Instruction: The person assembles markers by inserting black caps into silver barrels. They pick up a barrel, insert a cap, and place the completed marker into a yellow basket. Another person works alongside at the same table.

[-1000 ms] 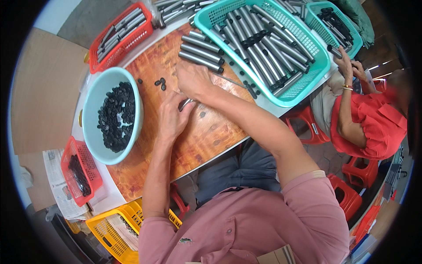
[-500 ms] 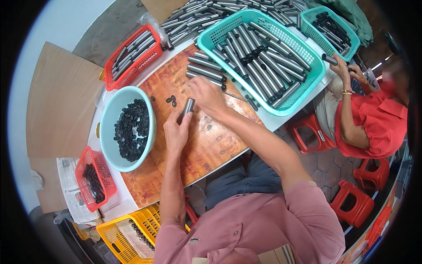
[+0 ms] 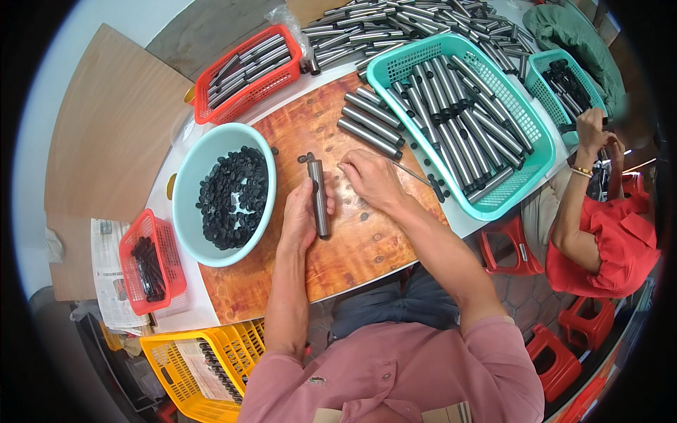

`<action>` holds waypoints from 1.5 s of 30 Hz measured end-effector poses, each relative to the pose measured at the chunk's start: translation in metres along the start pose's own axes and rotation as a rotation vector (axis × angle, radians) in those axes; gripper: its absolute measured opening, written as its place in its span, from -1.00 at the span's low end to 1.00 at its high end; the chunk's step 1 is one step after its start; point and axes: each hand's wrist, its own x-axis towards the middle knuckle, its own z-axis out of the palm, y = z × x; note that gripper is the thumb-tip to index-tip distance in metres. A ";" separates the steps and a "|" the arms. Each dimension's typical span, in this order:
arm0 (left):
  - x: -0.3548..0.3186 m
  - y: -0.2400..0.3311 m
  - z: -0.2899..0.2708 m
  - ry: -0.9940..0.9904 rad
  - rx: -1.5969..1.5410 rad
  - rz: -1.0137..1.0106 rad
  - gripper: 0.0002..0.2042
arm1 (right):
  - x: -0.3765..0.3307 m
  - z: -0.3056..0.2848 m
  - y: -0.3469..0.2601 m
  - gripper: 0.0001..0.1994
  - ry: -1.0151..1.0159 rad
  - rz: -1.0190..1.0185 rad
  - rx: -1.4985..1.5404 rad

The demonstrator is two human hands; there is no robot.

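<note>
The left hand [image 3: 300,215] curls its fingers around a dark grey metal tube [image 3: 319,198], long axis running away from the person; the right hand [image 3: 370,180], just beside its far end, pinches a thin steel rod [image 3: 412,174] above the brown wooden tabletop [image 3: 367,247].

This looks like a small workshop where people put parts together. Shiny grey metal tubes [image 3: 451,28] lie in a big heap, and more fill a teal plastic basket [image 3: 525,169]. A pale blue plastic bowl [image 3: 185,185] on the brown wooden desk [image 3: 367,247] holds many small black caps [image 3: 233,197].
</note>
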 end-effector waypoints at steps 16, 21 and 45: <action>-0.002 0.000 -0.009 -0.050 0.012 0.034 -0.60 | 0.001 0.001 -0.003 -0.89 -0.082 0.004 -0.060; -0.001 -0.014 0.003 -0.087 0.120 0.063 -0.65 | 0.002 0.000 -0.006 -0.89 -0.101 0.007 -0.085; 0.016 -0.025 -0.001 -0.024 -0.020 0.273 -0.49 | 0.003 0.012 -0.051 -0.79 0.067 0.447 0.477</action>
